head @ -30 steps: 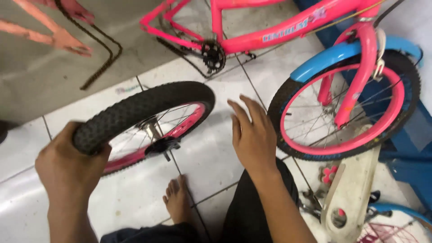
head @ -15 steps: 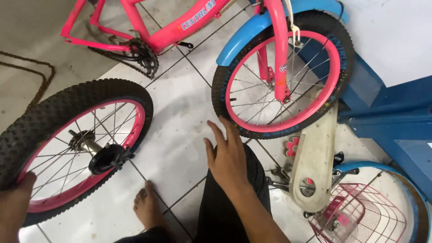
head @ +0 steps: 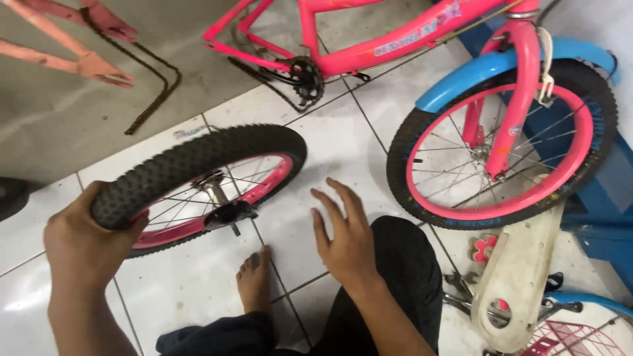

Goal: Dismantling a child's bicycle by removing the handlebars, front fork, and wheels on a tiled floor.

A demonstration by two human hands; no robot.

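Left hand [head: 89, 240] clamped on loose wheel [head: 198, 184], right hand [head: 346, 234] spread empty over knee [head: 405, 254], white tiled floor [head: 343, 145] beyond.

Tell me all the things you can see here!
Loose bike wheel: 1, pink rim, black tyre, on the white tiles at left.
Bike frame: 1, pink, top centre.
Mounted front wheel: 1, pink rim, under a blue mudguard, right.
Chain: 1, rusty brown, on grey floor, top left.
Chain guard: 1, cream, bottom right.
Basket: 1, pink, bottom right corner.
Bare foot: 1, bottom centre.
Left hand: grip on the loose wheel's tyre.
Right hand: open, above the knee.
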